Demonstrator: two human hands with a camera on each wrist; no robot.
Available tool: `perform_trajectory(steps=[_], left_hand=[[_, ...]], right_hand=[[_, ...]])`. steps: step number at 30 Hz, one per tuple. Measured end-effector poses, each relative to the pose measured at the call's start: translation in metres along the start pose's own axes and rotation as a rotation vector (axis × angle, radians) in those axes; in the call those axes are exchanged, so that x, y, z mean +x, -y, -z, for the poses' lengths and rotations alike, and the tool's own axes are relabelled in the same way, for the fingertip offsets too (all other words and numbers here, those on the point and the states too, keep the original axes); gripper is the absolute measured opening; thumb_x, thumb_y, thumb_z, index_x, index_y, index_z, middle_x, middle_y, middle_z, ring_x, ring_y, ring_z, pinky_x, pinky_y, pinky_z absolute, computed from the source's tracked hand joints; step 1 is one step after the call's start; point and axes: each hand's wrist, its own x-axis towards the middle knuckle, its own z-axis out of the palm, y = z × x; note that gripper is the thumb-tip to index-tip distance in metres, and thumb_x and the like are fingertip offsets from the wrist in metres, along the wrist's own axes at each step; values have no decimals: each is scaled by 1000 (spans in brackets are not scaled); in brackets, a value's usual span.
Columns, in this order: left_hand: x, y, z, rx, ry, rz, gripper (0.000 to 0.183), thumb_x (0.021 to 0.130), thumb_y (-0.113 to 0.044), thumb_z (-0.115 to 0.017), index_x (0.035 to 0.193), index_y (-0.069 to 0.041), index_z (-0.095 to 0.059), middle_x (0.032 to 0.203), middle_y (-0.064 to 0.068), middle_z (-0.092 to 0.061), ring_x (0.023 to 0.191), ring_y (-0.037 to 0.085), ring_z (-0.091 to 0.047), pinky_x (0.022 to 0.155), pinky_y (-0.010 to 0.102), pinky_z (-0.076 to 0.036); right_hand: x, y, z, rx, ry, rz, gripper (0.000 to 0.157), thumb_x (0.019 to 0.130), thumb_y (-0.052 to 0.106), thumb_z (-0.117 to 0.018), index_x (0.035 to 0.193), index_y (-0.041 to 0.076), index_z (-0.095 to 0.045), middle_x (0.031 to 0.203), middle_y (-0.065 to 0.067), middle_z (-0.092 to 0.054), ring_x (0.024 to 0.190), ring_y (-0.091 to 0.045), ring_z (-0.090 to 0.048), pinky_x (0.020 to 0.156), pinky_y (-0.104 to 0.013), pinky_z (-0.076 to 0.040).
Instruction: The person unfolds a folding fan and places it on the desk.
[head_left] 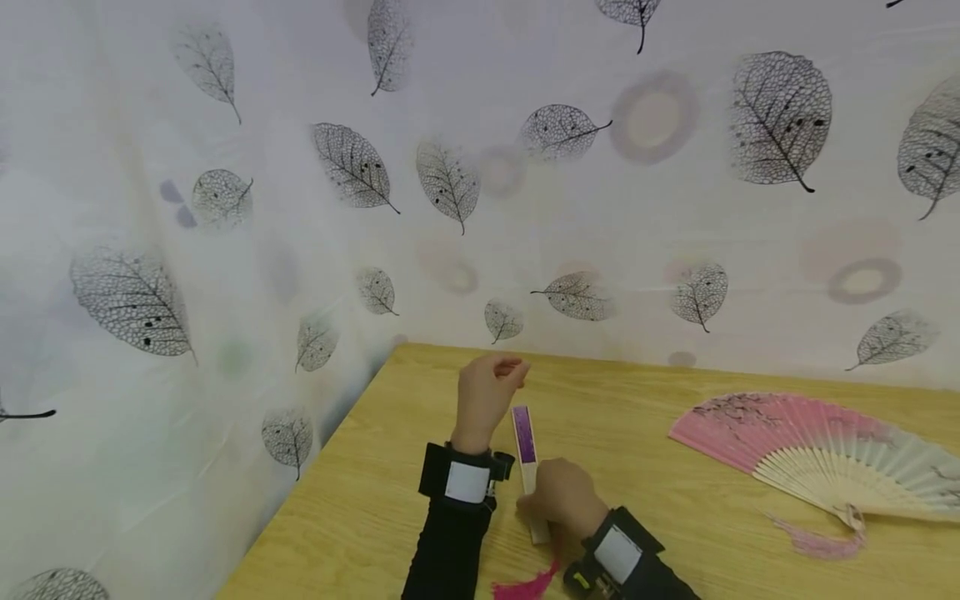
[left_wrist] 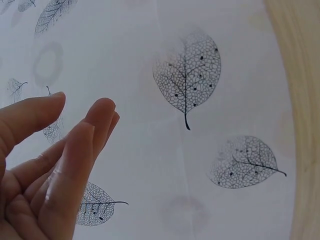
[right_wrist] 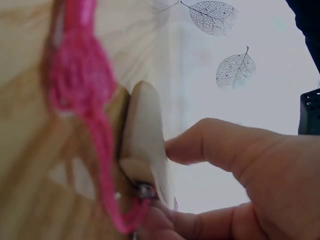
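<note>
A folded hand fan [head_left: 524,433] with pale wooden guards and a purple strip lies lengthwise on the table, its far end pointing away. My right hand [head_left: 567,497] pinches it near the rivet end. The right wrist view shows the thumb against one side of the pale guard [right_wrist: 145,122] and fingers by the metal rivet [right_wrist: 145,190]. From there runs a bright pink knotted cord [right_wrist: 82,75] to a pink tassel [head_left: 527,587] near the front. My left hand [head_left: 486,396] is raised beside the fan's far end, fingers loosely bent around nothing.
An opened pink and white fan [head_left: 806,442] with blossom branches lies on the right of the wooden table [head_left: 375,467], its pale pink tassel [head_left: 821,540] toward the front. A white leaf-print curtain [head_left: 480,250] borders the table's back and left edges.
</note>
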Motion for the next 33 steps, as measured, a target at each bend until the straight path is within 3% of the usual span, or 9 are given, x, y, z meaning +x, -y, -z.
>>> perform_trajectory(steps=[7, 12, 18, 23, 27, 31, 33], left_hand=[[-3, 0, 2, -7, 10, 26, 30, 83, -32, -59, 94, -6, -68, 79, 10, -70, 63, 14, -62, 55, 27, -53], [-2, 4, -1, 30, 46, 92, 36, 83, -36, -58, 96, -4, -67, 78, 10, -69, 60, 14, -61, 49, 26, -50], [-4, 5, -11, 104, 184, 137, 39, 83, -39, -57, 82, -3, -69, 66, 8, -66, 55, 17, -60, 45, 22, -44], [-9, -1, -26, 86, 314, 136, 43, 83, -43, -56, 68, -5, -69, 56, 3, -63, 49, 12, -57, 42, 20, -42], [-13, -11, -38, -15, 327, 91, 41, 82, -45, -55, 78, -6, -71, 63, 2, -65, 54, 7, -57, 50, 21, -49], [-16, -19, -47, -178, 330, 61, 35, 82, -40, -58, 85, -7, -70, 69, 5, -67, 60, 10, -60, 56, 21, -53], [-17, -21, -51, -275, 343, 75, 31, 82, -35, -60, 87, -6, -70, 73, 8, -68, 63, 12, -61, 59, 22, -55]], right_hand=[[1, -11, 0, 114, -28, -3, 39, 60, 35, -74, 50, 10, -46, 50, 3, -38, 45, -11, -36, 39, -21, -24], [4, -24, 22, 218, 13, -12, 37, 66, 35, -70, 47, 9, -51, 42, 4, -46, 41, -10, -45, 38, -19, -34], [1, -53, 64, 499, 29, 37, 31, 71, 26, -63, 49, 6, -58, 44, 2, -53, 45, -14, -53, 50, -30, -52], [-5, -72, 95, 699, 39, 88, 31, 79, 25, -60, 71, -5, -67, 60, -3, -64, 58, -21, -62, 59, -33, -57], [-17, -70, 113, 577, -59, 72, 30, 79, 29, -61, 77, 1, -70, 62, -4, -65, 59, -19, -61, 59, -33, -55], [-35, -53, 126, 378, -172, 40, 31, 79, 34, -60, 59, 10, -64, 51, 0, -57, 48, -14, -49, 45, -27, -39], [-43, -44, 128, 309, -235, 27, 35, 78, 34, -61, 52, 11, -54, 45, 3, -45, 43, -12, -38, 41, -24, -29]])
